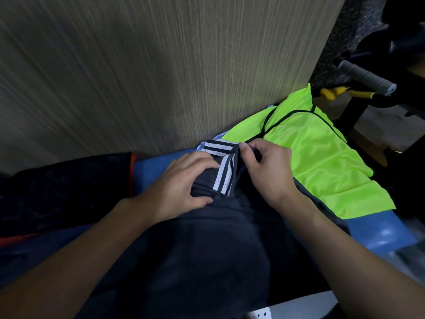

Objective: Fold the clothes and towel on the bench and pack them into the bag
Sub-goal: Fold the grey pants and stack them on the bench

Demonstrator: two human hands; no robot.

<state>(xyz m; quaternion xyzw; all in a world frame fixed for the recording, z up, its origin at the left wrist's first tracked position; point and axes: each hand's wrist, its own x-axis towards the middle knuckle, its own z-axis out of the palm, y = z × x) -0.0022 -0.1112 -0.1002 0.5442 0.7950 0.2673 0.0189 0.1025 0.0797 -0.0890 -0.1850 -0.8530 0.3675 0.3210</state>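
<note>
- Both hands are on the garment point(207, 249), a dark thing with white stripes point(224, 178) down one edge. Can't say if it's shorts or trousers.
- It's lying across the blue bench point(377, 231), filling the middle and running from the wall point(161, 65) back toward the camera.
- Left hand point(184, 183): fingers bent and spread over a bunched bit of the dark cloth just left of the stripes. The thumb is tucked in below, so it's got a fold clamped between thumb and fingers.
- Right hand point(266, 171): thumb and forefinger pinched tight on the garment's edge at the top of the stripes, other fingers curled in under.
- The hands are close together, with only the striped strip between them.
- A neon green vest point(322, 157) with black trim is spread flat on the bench to the right, its near edge tucked under the garment by the right wrist.
- A bit of pale blue cloth point(222, 135) peeks out at the wall, between stripes and vest. No idea what it is.
- The bag point(69, 185), black with orange trim, sits at the left end, just beside the garment.
- Far right, past the bench, there's a grey handle point(365, 77) and something yellow point(333, 92) under it.
</note>
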